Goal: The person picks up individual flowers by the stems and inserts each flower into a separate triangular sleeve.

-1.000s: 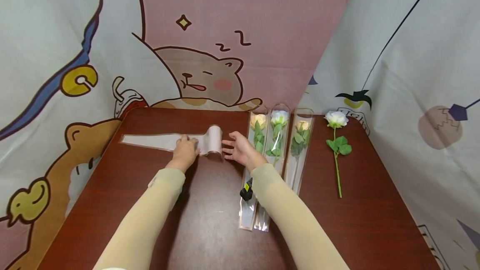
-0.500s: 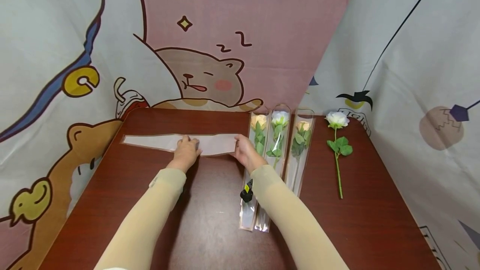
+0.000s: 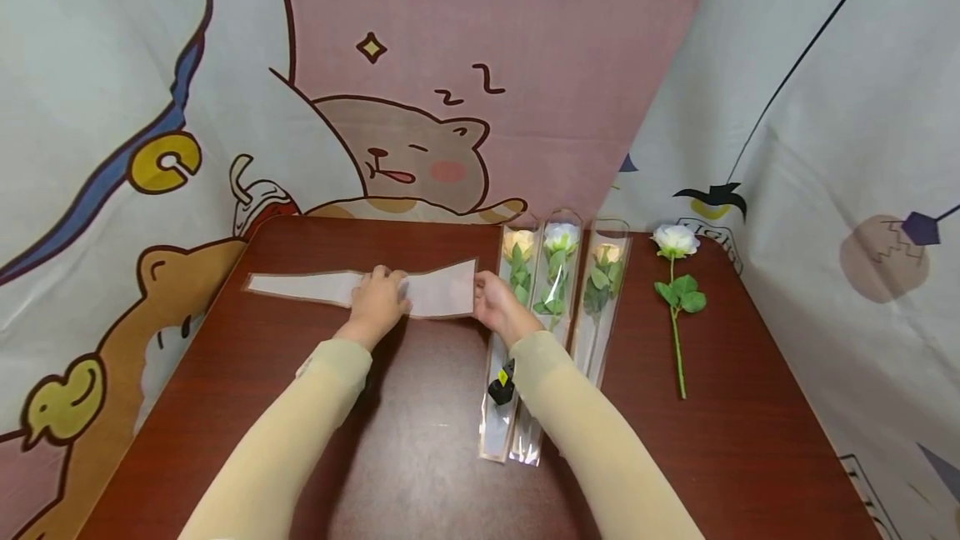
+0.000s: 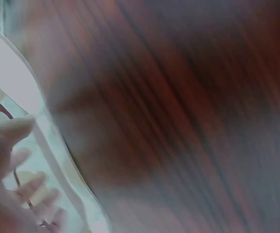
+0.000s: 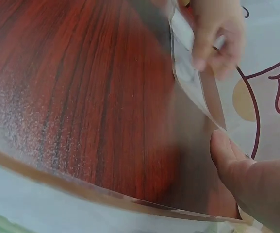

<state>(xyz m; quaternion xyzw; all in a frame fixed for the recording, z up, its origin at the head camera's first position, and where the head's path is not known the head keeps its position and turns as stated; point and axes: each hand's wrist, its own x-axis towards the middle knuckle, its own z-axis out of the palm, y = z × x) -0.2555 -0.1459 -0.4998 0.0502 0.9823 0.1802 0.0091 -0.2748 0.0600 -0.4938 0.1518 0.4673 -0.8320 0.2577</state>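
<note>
A long flat flower sleeve (image 3: 442,290), whitish with a brown border, lies crosswise near the back of the table. On its middle rests my left hand (image 3: 377,300); the left wrist view shows that hand's fingers (image 4: 30,187) spread and blurred. My right hand (image 3: 500,302) pinches the sleeve's right end, which stands slightly raised. In the right wrist view the right thumb (image 5: 223,150) lies against the sleeve's edge. Close to the right forearm are several roses: an orange one (image 3: 519,242), a white one (image 3: 561,237) and another orange one (image 3: 608,253), each inside a clear sleeve.
An unwrapped white rose (image 3: 675,240) with a green stem lies farther right. A small black object with a yellow mark (image 3: 501,386) shows beside the right cuff. The dark wooden table (image 3: 427,457) meets a cartoon-printed cloth (image 3: 570,65) at the back.
The sleeve's right end was curled up in a roll and is now drawn out to the right. My right hand, earlier off it, has taken hold of that end. The left hand stays nearly in place.
</note>
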